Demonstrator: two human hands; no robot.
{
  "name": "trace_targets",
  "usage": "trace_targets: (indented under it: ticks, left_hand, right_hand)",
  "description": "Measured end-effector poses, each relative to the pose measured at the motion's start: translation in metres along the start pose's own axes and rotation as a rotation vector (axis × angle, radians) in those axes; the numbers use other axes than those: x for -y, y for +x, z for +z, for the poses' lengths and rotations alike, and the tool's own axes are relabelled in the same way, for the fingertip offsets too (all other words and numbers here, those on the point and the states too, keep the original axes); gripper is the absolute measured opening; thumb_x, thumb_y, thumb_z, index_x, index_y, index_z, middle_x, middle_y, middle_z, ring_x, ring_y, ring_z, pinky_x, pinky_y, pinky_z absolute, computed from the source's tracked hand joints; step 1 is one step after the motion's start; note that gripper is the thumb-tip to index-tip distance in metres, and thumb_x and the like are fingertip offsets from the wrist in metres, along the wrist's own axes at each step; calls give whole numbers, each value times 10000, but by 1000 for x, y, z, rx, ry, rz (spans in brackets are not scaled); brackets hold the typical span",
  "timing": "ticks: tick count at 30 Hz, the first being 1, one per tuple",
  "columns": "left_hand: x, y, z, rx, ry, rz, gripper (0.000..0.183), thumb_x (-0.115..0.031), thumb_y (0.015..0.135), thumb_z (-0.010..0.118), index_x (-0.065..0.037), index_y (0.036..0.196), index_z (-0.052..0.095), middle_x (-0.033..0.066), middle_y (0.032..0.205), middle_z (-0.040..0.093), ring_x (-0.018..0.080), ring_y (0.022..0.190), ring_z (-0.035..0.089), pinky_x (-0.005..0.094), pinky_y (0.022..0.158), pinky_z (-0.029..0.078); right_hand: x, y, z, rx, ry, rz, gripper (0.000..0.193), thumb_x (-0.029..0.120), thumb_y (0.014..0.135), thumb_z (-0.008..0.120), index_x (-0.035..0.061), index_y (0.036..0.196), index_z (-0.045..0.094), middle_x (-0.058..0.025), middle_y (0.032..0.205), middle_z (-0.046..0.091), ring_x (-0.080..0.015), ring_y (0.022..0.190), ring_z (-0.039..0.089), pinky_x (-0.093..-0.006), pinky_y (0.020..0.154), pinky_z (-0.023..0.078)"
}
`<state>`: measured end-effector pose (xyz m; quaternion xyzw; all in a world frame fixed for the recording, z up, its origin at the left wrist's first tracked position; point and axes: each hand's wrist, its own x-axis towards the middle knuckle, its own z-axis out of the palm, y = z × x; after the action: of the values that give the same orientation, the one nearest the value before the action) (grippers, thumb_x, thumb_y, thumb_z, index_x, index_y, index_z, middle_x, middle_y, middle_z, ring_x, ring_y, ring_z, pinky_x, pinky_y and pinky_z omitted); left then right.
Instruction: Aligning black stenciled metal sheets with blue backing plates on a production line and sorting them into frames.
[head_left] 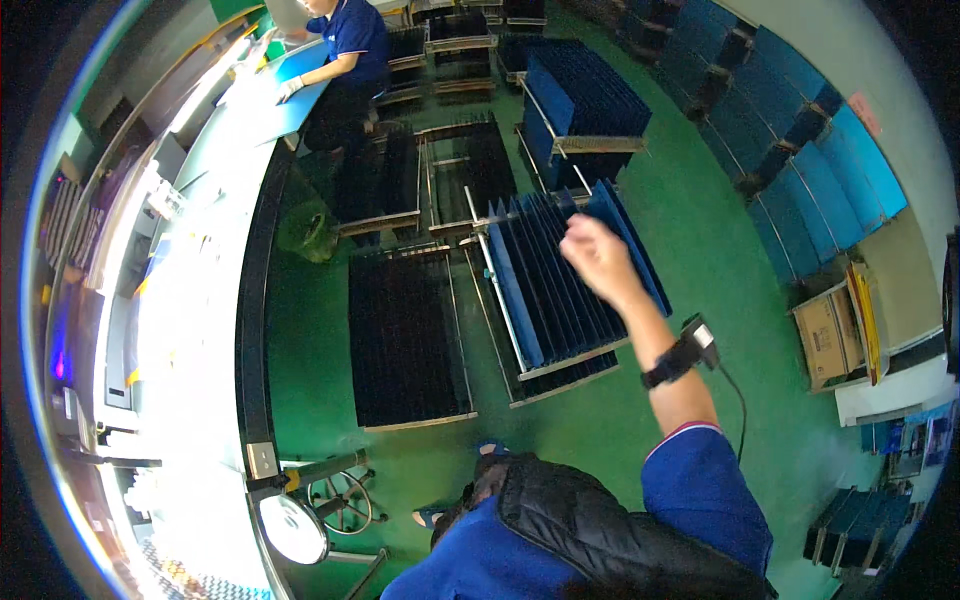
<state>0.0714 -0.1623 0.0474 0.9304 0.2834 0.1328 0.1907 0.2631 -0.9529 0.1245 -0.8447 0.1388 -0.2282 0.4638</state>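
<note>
My right hand (603, 258) is raised over a rack of upright dark blue panels (545, 275), near the panels on its right side. Its fingers are curled closed, and whatever they may hold is too hidden to make out. Whether the hand touches a panel edge I cannot tell. A black strap with a small device (690, 352) circles my right wrist, and a cable hangs from it. The rack's light metal rail (505, 300) runs along the left of the panels. My left hand does not show.
Another rack of dark panels (408, 335) stands to the left, with a taller blue stack (590, 95) farther off. A brightly lit bench (190, 330) runs along the left, where a co-worker (350, 45) handles a blue sheet. Cardboard boxes (828, 338) stand at the right wall.
</note>
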Motion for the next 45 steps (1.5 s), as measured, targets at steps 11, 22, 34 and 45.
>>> trace_targets:
  ticks: [11,22,34,45]
  left_hand:
    - [147,-14,-22,-220,589,71,434,38,785,440,-99,1176,571,138,1111,622,280,948,625,370,795,506]
    - [113,-81,-44,-201,-152,120,585,-299,631,797,-57,1122,592,180,1245,507,336,1163,478,443,1008,356]
    - [199,-27,-67,269,-1250,-694,148,-96,838,622,-3,953,613,60,800,670,84,699,605,218,623,476]
    - [241,85,-61,30,-279,-46,447,-72,755,660,-149,1191,596,76,1218,579,331,1273,385,424,1045,298]
  right_hand:
    - [145,-239,331,1423,420,150,602,256,877,605,88,1376,313,-141,1220,537,-219,1078,557,-336,913,454]
    - [244,-274,541,1681,295,736,451,354,852,629,71,1180,503,-125,970,635,-232,826,649,-377,756,526]
    - [332,-260,592,1773,22,316,242,77,792,681,53,978,529,-58,797,641,-137,681,639,-248,587,515]
    - [328,-256,730,1239,123,-443,216,130,831,661,7,1007,642,-14,943,571,-75,753,553,-231,704,467]
